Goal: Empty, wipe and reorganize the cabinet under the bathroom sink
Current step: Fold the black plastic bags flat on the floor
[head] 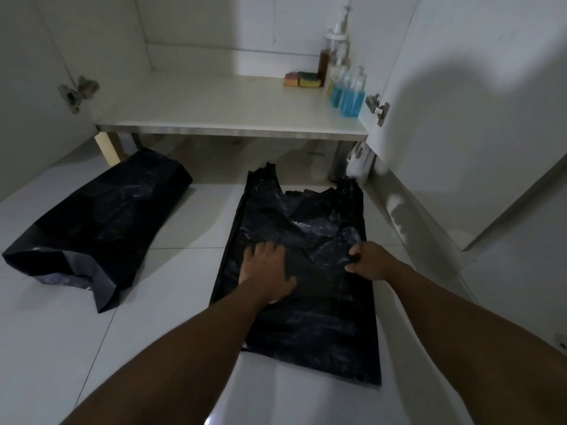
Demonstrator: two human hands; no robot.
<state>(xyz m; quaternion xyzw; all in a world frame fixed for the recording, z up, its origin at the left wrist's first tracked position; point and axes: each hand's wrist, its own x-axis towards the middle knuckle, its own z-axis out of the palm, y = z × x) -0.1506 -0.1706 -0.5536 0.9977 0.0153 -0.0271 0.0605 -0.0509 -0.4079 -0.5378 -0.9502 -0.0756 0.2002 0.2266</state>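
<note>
White tiled floor fills the lower half. Cabinet sits at 12 o'clock w/ both doors swung open: L door at 10, R door at 2. Its base board is raised on legs above the tiles.

Flat black bag lies spread on the tiles from centre down to 6, handle loops pointing to 12, twd the cabinet. Second black bag at 9 o'clock, bulkier & crumpled, well apart from the first.

L hand: palm down, fingers straight & spread, pressing on the flat bag's left-middle. R hand: at that bag's 3 o'clock edge, fingers curled, pinching a fold of plastic.

Bottles cluster at 1 o'clock on the base board, by the R wall: blue-liquid bottles in front, amber bottle behind, clear pump bottle tallest at the back. Two sponges just beside them at their 9 o'clock, side by side, touching.

Metal hinges: one on L side, one on R. Small white item under the board near the R leg; can't tell what it is.
</note>
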